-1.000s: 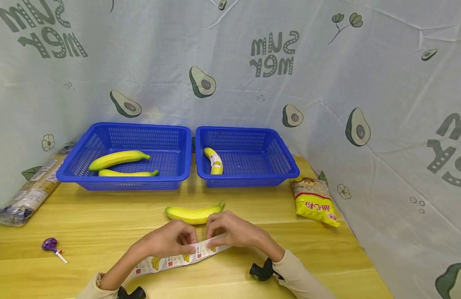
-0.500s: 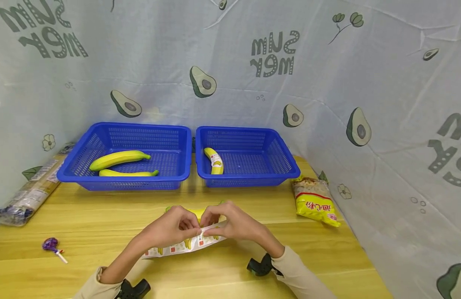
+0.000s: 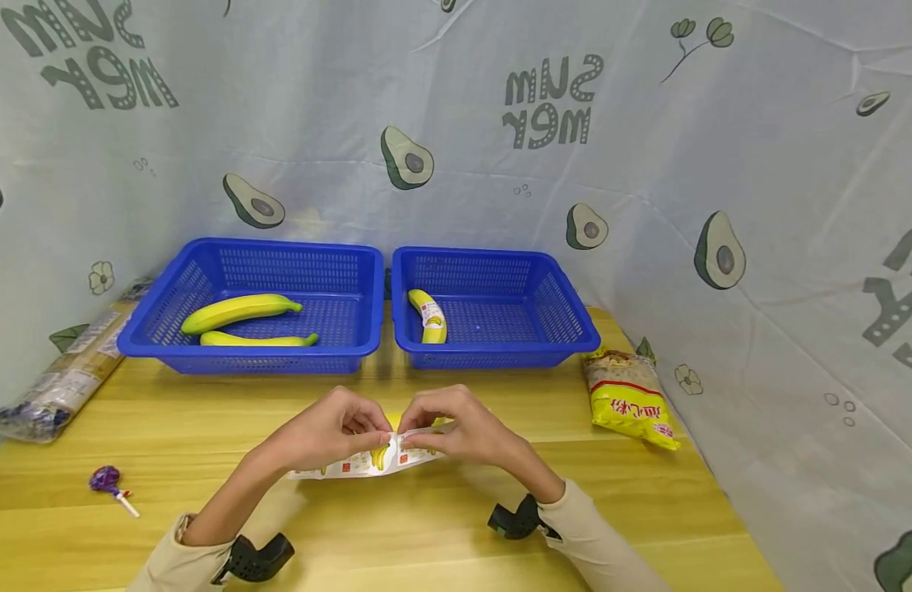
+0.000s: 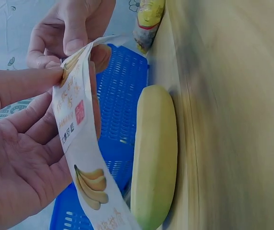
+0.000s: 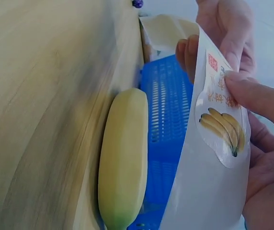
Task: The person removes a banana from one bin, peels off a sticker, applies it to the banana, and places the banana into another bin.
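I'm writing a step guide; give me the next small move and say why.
I'd say bend the strip to lift the edge of a sticker: the left hand and right hand pinch the strip close together, the loose banana on the table shows no sticker in these views, while the labelled banana in the right-hand basket wears one.

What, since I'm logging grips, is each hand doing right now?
Left hand: holding, pinching the strip of banana stickers.
Right hand: holding, pinching the same strip beside it.
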`<action>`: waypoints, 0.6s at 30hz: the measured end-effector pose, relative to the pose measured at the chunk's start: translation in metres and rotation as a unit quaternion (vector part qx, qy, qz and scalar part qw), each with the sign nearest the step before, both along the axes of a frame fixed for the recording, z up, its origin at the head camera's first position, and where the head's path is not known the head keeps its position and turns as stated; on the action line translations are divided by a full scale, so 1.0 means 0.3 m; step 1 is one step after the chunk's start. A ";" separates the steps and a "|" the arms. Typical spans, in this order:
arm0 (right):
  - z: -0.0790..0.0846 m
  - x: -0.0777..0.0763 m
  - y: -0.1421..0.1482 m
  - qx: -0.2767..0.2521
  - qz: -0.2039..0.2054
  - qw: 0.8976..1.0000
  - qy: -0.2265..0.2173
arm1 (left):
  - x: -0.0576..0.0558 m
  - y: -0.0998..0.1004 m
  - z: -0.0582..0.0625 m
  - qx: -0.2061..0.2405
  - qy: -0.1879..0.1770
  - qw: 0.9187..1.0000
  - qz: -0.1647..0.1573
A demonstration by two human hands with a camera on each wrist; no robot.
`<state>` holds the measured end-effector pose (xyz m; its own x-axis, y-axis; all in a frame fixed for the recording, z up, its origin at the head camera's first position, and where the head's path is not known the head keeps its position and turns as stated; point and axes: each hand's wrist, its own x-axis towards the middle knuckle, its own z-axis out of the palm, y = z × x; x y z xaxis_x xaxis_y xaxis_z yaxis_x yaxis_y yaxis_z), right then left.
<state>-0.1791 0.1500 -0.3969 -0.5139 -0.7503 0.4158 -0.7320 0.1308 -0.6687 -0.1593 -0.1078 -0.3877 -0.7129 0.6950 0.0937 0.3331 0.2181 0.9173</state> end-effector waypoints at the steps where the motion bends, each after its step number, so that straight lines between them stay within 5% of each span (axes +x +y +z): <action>1: 0.000 0.000 0.000 -0.001 0.001 1.000 0.002 | -0.001 0.000 -0.001 0.001 0.001 1.000 0.000; 18: -0.012 -0.017 0.010 0.010 0.005 0.999 -0.052 | -0.015 -0.013 -0.007 0.003 -0.010 1.000 0.000</action>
